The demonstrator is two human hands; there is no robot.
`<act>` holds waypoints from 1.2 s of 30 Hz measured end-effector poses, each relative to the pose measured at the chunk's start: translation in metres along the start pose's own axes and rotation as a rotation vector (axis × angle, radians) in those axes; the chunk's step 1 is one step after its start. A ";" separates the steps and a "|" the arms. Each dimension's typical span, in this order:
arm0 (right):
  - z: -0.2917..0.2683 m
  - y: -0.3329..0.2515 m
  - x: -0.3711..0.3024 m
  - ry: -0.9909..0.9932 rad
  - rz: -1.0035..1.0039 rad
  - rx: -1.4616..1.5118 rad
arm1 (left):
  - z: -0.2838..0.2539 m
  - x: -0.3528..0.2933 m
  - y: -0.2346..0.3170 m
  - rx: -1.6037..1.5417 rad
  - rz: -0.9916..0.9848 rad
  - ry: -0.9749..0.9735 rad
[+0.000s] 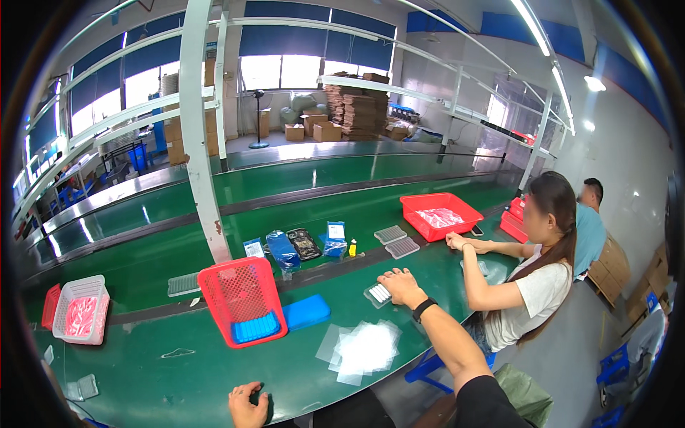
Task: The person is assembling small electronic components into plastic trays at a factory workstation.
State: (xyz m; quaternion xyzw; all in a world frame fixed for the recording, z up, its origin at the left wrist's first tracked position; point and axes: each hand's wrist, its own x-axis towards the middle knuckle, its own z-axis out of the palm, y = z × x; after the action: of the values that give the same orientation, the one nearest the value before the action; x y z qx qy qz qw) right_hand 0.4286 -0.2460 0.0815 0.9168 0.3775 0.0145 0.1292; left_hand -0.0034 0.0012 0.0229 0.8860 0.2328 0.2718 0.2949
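Observation:
My right arm, with a dark band on the wrist, stretches out across the green table. My right hand (pixel 402 287) grips a small clear plastic case (pixel 372 299) from above. A row of white cylinders (pixel 381 292) shows beside its fingers; the hand covers the case's right end. Near the table's front edge rests my left hand (pixel 248 405), loosely curled with the thumb apart and nothing visible in it. Between the hands lies a loose pile of clear plastic sheets (pixel 360 351). A tilted red basket (pixel 239 289) holding blue cylinders (pixel 255 327) stands beyond my left hand.
A blue slab (pixel 308 310) adjoins the basket. Two clear cases (pixel 402 247) and a red bin (pixel 441 214) lie farther right, beside a seated co-worker (pixel 531 271). A white basket (pixel 82 310) stands left. Blue packets (pixel 283 250) and a white post (pixel 200 143) are beyond.

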 end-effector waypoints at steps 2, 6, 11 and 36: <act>-0.012 -0.011 -0.008 -0.047 -0.050 0.011 | 0.000 -0.001 -0.001 -0.054 -0.006 0.045; -0.025 -0.035 -0.049 0.129 -0.207 0.087 | 0.007 0.003 -0.007 -0.074 -0.030 -0.030; -0.048 -0.121 -0.094 0.156 -0.429 0.151 | -0.003 0.004 0.011 0.029 0.114 -0.035; -0.032 -0.177 -0.010 0.050 -0.246 0.310 | 0.002 0.004 0.030 0.043 0.104 -0.139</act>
State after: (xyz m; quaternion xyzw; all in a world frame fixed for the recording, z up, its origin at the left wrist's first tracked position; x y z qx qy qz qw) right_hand 0.2955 -0.1252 0.0696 0.8720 0.4876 -0.0367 -0.0220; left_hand 0.0089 -0.0192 0.0424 0.9199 0.1710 0.2193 0.2765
